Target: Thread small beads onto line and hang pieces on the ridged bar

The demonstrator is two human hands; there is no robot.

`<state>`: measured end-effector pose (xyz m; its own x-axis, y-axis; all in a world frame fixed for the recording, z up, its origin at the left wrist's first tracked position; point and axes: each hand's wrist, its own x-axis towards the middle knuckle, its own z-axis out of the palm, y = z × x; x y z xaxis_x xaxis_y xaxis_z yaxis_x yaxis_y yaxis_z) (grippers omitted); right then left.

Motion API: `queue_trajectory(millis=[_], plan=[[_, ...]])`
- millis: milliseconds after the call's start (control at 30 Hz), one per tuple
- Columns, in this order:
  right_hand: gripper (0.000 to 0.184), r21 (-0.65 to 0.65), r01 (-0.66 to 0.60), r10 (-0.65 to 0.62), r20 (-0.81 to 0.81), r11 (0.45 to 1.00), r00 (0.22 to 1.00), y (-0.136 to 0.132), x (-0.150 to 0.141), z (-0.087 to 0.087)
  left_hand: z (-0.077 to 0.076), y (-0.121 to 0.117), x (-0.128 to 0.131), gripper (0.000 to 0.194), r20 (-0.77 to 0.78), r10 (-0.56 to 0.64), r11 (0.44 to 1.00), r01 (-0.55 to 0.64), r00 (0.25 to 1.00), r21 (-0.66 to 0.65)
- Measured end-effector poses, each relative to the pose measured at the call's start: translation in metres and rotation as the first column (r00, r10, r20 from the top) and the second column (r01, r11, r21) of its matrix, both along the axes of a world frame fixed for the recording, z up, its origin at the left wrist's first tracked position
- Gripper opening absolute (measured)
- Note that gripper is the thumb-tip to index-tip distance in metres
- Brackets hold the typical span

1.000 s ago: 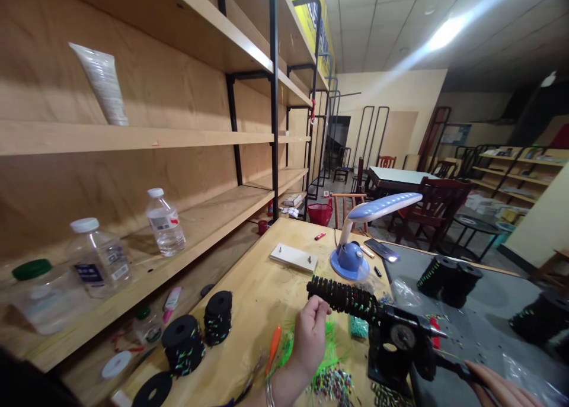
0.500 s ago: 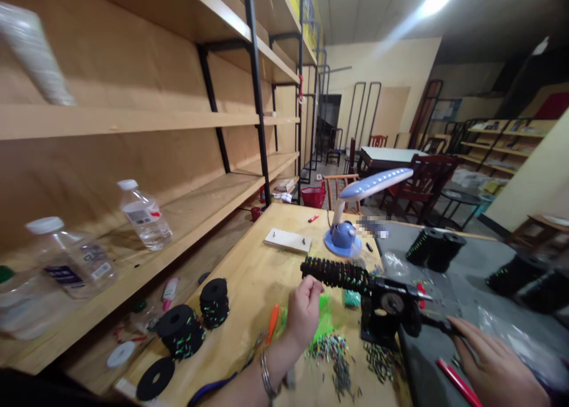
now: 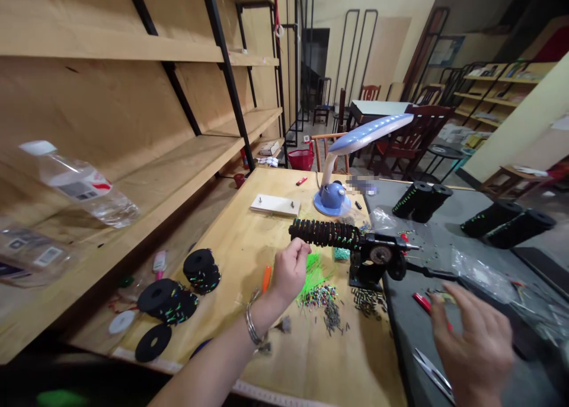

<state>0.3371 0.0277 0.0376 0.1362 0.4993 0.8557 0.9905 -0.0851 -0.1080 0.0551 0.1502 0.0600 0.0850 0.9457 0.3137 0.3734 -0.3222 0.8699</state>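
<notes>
Black foam roll: a long black foam roll point(image 3: 324, 233) studded with small coloured beads lies level, gripped at its right end by a black metal bench clamp point(image 3: 368, 265) at the far edge of the wooden workbench point(image 3: 240, 312).
Handling: the foam probably feels light and soft, with beads that could catch or shake loose. The firmest hold is likely the clamp end, not the beaded surface.
Left hand: the left hand point(image 3: 290, 271) curls narrowly just beside the roll's near side, with a metal bangle point(image 3: 252, 330) on the wrist. I cannot tell whether its fingers pinch anything small.
Right hand: the right hand point(image 3: 471, 348) hangs open, fingers spread and holding nothing, over the grey table point(image 3: 444, 359), near steel scissors point(image 3: 433, 374).
Beside the clamp: bright green threads point(image 3: 313, 273), a heap of mixed beads point(image 3: 317, 295) and an orange-handled tool point(image 3: 266, 278) lie on the bench.
Containers: a clear plastic bag point(image 3: 482, 275) lies crumpled on the grey table, its contents unclear. A red basket point(image 3: 301, 159) stands far off, its contents hidden.
Other rolls: black beaded foam rolls point(image 3: 201, 271) sit at the bench's left, and more point(image 3: 422, 201) on the grey table.
</notes>
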Motion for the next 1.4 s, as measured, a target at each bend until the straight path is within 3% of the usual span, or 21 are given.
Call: queue_trajectory(millis=[67,133,267,400,500,833,1400], plan=[[0.019,-0.170,-0.237,0.211,-0.158,0.956,0.965,-0.007,-0.029,-0.010,0.000,0.000,-0.001,0.028,0.000,-0.006,1.000,0.006,1.000,0.000],[0.014,-0.375,-0.489,0.381,-0.328,0.788,0.864,-0.006,-0.060,-0.020,0.000,-0.001,-0.001,0.028,-0.001,-0.009,1.000,0.009,1.000,0.000],[0.018,-0.543,-0.571,0.353,-0.458,0.615,0.816,0.010,-0.108,-0.034,0.000,-0.001,0.000,0.028,-0.002,-0.004,1.000,0.004,1.000,0.001],[0.016,-0.675,-0.503,0.346,-0.366,0.541,0.864,0.028,-0.129,-0.043,0.002,-0.001,0.000,0.027,-0.006,0.009,1.000,-0.009,1.000,0.001],[0.013,-0.720,-0.463,0.336,-0.327,0.518,0.883,0.035,-0.135,-0.047,0.005,-0.002,0.001,0.027,-0.009,0.010,1.000,-0.010,1.000,-0.005],[0.013,-0.789,-0.319,0.202,-0.248,0.525,0.947,0.047,-0.151,-0.044,0.005,-0.001,0.002,0.028,0.015,-0.007,1.000,0.007,1.000,0.003],[0.011,-0.850,-0.285,0.106,-0.266,0.443,0.958,0.056,-0.157,-0.039,0.004,-0.001,0.001,0.030,0.012,-0.002,1.000,0.002,1.000,0.001]])
